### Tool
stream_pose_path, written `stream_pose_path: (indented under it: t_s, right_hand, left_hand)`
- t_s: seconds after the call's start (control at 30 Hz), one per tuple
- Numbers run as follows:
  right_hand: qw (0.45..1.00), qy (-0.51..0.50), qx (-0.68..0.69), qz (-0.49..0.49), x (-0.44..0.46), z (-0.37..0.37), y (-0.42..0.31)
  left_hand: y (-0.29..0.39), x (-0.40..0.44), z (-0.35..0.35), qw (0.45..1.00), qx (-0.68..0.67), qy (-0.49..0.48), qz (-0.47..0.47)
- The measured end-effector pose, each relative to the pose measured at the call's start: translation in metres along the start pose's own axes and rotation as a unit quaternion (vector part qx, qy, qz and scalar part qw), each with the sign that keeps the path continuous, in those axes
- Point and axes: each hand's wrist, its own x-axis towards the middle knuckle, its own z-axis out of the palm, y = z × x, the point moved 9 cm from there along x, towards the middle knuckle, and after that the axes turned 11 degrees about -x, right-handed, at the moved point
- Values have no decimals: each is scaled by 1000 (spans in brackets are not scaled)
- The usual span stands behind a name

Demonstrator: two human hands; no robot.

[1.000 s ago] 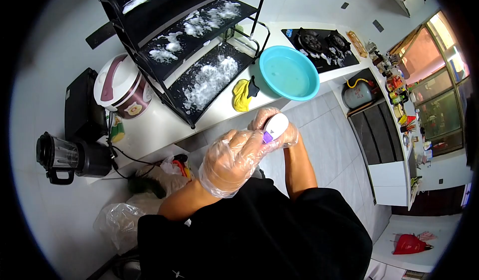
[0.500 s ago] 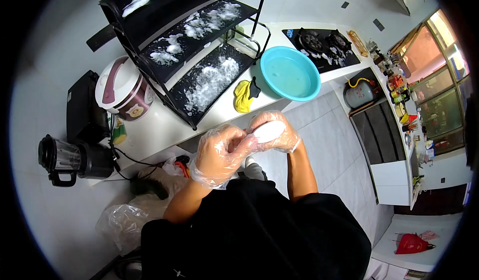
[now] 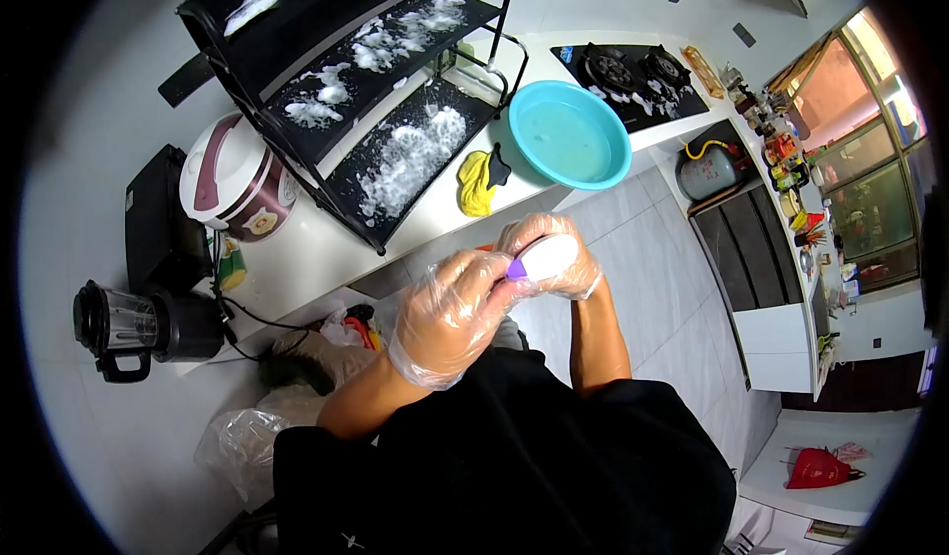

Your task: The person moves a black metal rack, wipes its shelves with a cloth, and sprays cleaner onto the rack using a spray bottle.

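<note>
Both hands wear clear plastic gloves and meet in front of my body, below the counter edge. My right hand (image 3: 556, 249) is closed round a white oval object (image 3: 548, 256), whose pale face points up. At its purple tip (image 3: 516, 269), the fingers of my left hand (image 3: 447, 310) are pressed together. Beyond them, a yellow and black cloth (image 3: 477, 184) lies on the white counter (image 3: 316, 263), beside a turquoise basin (image 3: 570, 136) of cloudy water. White foam covers parts of the black shelf rack (image 3: 381, 56).
A rice cooker (image 3: 235, 177) and a blender (image 3: 129, 323) stand at the left. Foam also lies on the black gas stove (image 3: 643, 100) behind the basin. A gas cylinder (image 3: 706, 173) sits in an open cabinet. Plastic bags (image 3: 247, 441) are at the lower left.
The white object has turned in my hands; its purple tip, hidden half a second ago, shows again. My left hand has shifted slightly towards it. The view has moved a little.
</note>
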Motion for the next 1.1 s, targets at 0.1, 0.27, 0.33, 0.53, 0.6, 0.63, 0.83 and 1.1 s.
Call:
stream_pose_path:
  t_s: [0.1,0.27,0.33,0.53,0.6,0.63,0.83,1.1]
  right_hand:
    - [999,-1,41,-4,1,0,4]
    - [996,-31,78,-27,6,3,3]
    - [993,-41,108,-33,9,8,-4]
    - [994,-31,97,-36,9,3,-5]
    - [996,-30,80,-27,8,2,-6]
    - [997,-29,71,-22,8,2,-6]
    - [999,-22,44,-17,7,2,-17]
    - [997,-2,-71,35,11,6,-23]
  left_hand:
    - [9,-1,1,998,36,10,46]
    - [19,-4,3,990,91,21,105]
    - [22,-1,2,990,88,19,110]
    - [23,3,0,991,82,34,103]
    - [21,4,-1,992,76,37,93]
    - [21,4,-2,993,72,38,90]
    - [17,4,-5,995,38,44,76]
    - [-15,0,-14,997,-55,44,-26]
